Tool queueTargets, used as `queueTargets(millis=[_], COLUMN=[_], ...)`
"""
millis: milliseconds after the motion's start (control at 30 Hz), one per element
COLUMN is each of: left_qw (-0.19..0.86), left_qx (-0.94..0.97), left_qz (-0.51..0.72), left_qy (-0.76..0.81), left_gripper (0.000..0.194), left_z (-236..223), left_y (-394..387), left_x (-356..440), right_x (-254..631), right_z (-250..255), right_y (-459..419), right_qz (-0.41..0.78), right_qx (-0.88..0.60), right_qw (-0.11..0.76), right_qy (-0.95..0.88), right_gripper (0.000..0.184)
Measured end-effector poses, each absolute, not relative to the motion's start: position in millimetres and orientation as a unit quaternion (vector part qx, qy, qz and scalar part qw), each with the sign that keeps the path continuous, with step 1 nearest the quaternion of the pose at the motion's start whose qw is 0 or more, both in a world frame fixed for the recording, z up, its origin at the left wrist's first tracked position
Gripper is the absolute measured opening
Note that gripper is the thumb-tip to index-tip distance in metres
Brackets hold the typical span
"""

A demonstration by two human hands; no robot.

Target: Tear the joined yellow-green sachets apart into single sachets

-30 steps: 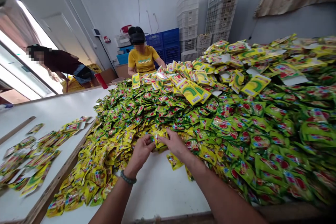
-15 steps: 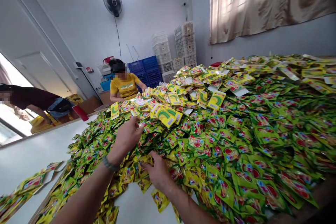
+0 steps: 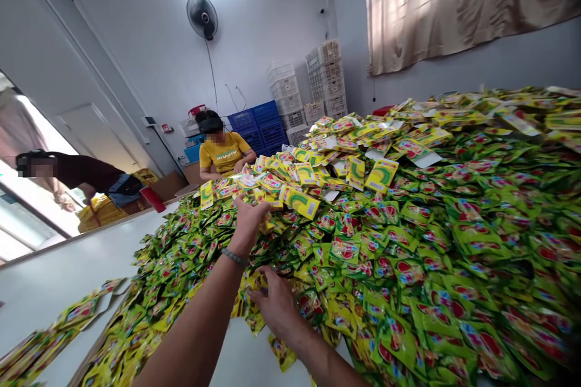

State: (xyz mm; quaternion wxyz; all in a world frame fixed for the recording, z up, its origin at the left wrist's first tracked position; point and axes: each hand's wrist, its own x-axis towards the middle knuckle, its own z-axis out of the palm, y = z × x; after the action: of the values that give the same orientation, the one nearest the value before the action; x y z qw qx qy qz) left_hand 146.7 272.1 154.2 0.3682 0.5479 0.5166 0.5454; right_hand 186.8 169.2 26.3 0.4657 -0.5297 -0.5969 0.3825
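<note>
My left hand [image 3: 249, 224], with a bracelet at its wrist, is at the front of a heap of yellow cardboard boxes [image 3: 302, 201]. Its thumb lies against a small yellow box [image 3: 271, 199] and the hand appears closed on it; its other fingers are partly hidden. Lower down, my right hand [image 3: 278, 302] rests among yellow sachets [image 3: 340, 313] at the pile's near edge. Thumb and forefinger are apart, and I see nothing gripped between them. Green sachets [image 3: 408, 269] with red fruit pictures surround both hands.
Flattened yellow-green boxes [image 3: 77, 311] lie on the white table [image 3: 27, 281] at left. Across the pile sits a person in a yellow shirt [image 3: 222, 152]; another person [image 3: 91, 172] bends down at far left. Blue crates [image 3: 258, 124] and white crates [image 3: 327, 75] stand behind.
My left hand has moved forward from the green sachets to the yellow boxes, and a box there has shifted. My right hand stays at much the same spot. The camera view has tilted slightly.
</note>
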Motion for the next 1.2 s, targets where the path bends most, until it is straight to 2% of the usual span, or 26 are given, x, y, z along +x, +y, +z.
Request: queueTargets(millis=[100,167,300,433,567,633,700,867,1000,1067,1200], left_qw=[0.454,0.498,0.53,0.582,0.643,0.622,0.555,0.361,0.344,0.396,0.547], left_qx=[0.489,0.464,0.474,0.495,0.472,0.482,0.527,0.7,0.749,0.701,0.526], left_qz=[0.546,0.521,0.455,0.402,0.368,0.366,0.35,0.179,0.087,0.13,0.33], left_qy=[0.507,0.515,0.536,0.505,0.478,0.497,0.54,0.589,0.559,0.579,0.562], left_gripper=[0.053,0.041,0.041,0.038,0.044,0.043,0.04,0.044,0.044,0.041,0.037], left_z=[145.2,127.9,77.3,33.5,14.7,14.2,16.1,15.7,14.8,16.6,20.4], left_y=[237.3,207.0,149.3,120.7,120.6,123.3,123.5,109.0,100.7,103.0,114.1], left_x=[96.8,67.3,32.0,24.3,20.5,17.0,14.2,21.1,28.9,25.2,7.7], right_x=[191.9,197.6,206.4,202.6,193.8,192.8,194.2,197.8,196.8,196.4,196.2], right_z=[31.9,35.4,34.7,28.4,24.7,23.4,22.0,16.5,12.3,11.8,13.9], right_y=[169.4,171.5,181.5,185.4,178.3,176.9,178.6,185.9,186.4,186.2,186.0], right_qz=[0.36,0.348,0.363,0.418,0.424,0.414,0.398,0.351,0.349,0.37,0.423], right_qx=[-0.515,-0.518,-0.517,-0.433,-0.426,-0.442,-0.48,-0.536,-0.532,-0.516,-0.448], right_qw=[0.459,0.466,0.513,0.565,0.486,0.444,0.439,0.459,0.476,0.492,0.562], right_qy=[-0.628,-0.627,-0.582,-0.565,-0.634,-0.66,-0.647,-0.616,-0.606,-0.596,-0.553], right_gripper=[0.01,0.006,0.014,0.023,0.02,0.018,0.021,0.024,0.027,0.027,0.027])
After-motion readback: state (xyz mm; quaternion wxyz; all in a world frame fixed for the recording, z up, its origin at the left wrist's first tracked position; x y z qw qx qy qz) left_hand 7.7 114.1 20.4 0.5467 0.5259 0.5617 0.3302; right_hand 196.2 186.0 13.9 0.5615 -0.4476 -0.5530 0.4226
